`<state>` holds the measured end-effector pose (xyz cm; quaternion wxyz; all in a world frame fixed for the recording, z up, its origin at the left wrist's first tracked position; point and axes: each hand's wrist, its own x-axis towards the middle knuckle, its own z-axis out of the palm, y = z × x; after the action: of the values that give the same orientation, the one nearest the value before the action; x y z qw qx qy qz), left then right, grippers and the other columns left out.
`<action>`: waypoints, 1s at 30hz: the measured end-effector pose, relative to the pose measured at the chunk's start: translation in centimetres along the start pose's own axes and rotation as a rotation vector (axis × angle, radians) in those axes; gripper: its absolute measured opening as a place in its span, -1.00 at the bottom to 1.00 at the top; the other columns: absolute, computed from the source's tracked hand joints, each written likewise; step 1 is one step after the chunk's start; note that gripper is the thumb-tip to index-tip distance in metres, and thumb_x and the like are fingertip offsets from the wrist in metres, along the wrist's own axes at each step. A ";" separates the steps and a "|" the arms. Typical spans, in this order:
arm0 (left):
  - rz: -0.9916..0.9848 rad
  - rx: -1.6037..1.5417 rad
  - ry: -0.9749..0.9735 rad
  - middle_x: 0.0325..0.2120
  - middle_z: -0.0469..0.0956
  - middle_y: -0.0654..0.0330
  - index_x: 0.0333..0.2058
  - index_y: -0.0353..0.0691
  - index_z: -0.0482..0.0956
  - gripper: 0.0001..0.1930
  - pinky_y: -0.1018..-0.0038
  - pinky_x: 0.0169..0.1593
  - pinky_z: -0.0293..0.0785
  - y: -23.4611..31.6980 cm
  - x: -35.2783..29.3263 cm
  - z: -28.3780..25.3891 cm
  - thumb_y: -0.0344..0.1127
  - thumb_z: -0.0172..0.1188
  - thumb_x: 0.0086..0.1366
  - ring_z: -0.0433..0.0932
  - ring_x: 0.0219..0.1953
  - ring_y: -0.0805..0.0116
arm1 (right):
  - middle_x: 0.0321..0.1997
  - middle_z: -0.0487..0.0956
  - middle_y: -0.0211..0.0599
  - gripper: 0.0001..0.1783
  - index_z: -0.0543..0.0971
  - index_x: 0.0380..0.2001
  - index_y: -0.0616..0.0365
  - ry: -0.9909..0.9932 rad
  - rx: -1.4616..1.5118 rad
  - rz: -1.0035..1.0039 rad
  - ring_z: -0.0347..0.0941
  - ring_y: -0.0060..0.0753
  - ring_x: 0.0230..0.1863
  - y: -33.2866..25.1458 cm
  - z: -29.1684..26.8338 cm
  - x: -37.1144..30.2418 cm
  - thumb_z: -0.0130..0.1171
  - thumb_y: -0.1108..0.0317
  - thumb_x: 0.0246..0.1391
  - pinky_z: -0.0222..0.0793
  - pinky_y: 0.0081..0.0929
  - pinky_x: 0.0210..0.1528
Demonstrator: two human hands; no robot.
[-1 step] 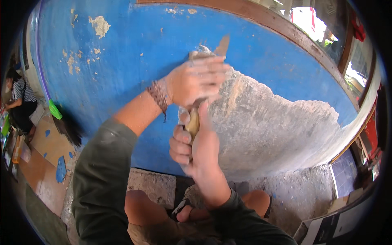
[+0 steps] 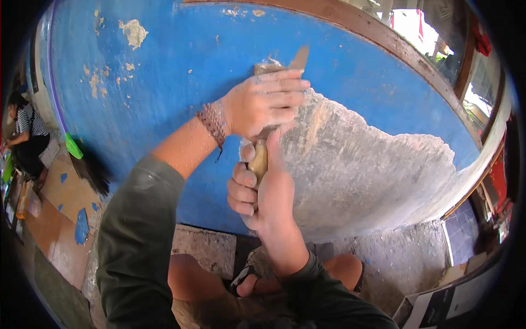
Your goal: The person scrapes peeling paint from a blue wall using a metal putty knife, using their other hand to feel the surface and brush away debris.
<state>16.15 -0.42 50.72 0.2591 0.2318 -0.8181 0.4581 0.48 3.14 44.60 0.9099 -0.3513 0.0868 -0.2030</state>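
though the left hand (image 2: 268, 104) barely shifts over the blade (image 2: 299, 58), grip unclear, i see the right hand (image 2: 268, 189) clasping its handle (image 2: 258, 162), bare patch (image 2: 356, 164) unchanged.

That camera rides on the person's head, left of its twin; it looks down and ahead at the blue wall (image 2: 181, 49), low enough to take in the right knee (image 2: 345, 268) at the bottom; it sits near the left hand (image 2: 266, 103) and right hand (image 2: 269, 194), both mid-view (the fisheye bows the brown window frame (image 2: 361, 26)).
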 end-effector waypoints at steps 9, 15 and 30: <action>-0.021 0.023 0.060 -0.21 0.49 0.11 -0.58 -0.30 0.40 -0.79 0.12 0.13 0.38 0.4 -0.7 0.1 -0.42 0.30 -0.12 0.40 0.07 0.05 | -0.75 0.09 -0.57 -0.49 0.26 -0.46 -0.06 0.065 -0.008 0.000 -0.16 -0.71 -0.83 0.3 0.3 0.0 -0.32 -0.27 0.18 -0.29 -0.72 -0.84; -0.035 -0.036 -0.017 -0.22 0.51 0.15 -0.59 -0.29 0.40 -0.78 0.15 0.12 0.40 1.1 -1.4 0.3 -0.40 0.31 -0.11 0.38 0.09 0.05 | -0.72 0.13 -0.57 -0.49 0.24 -0.42 -0.06 -0.029 0.023 -0.025 -0.09 -0.71 -0.80 0.7 0.1 -0.2 -0.33 -0.28 0.17 -0.23 -0.70 -0.80; -0.020 -0.037 0.004 -0.11 0.51 0.16 -0.52 -0.28 0.50 -0.84 0.20 0.10 0.41 -0.7 0.3 -0.6 -0.44 0.31 -0.08 0.41 0.07 0.05 | -0.71 0.13 -0.57 -0.52 0.25 -0.42 -0.07 -0.062 0.045 -0.067 -0.09 -0.71 -0.79 -0.4 2.2 -0.6 -0.35 -0.24 0.20 -0.22 -0.71 -0.79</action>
<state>16.46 -0.30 51.59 0.2696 0.2343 -0.8236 0.4405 0.47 4.46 46.48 0.9124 -0.3396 0.0423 -0.2244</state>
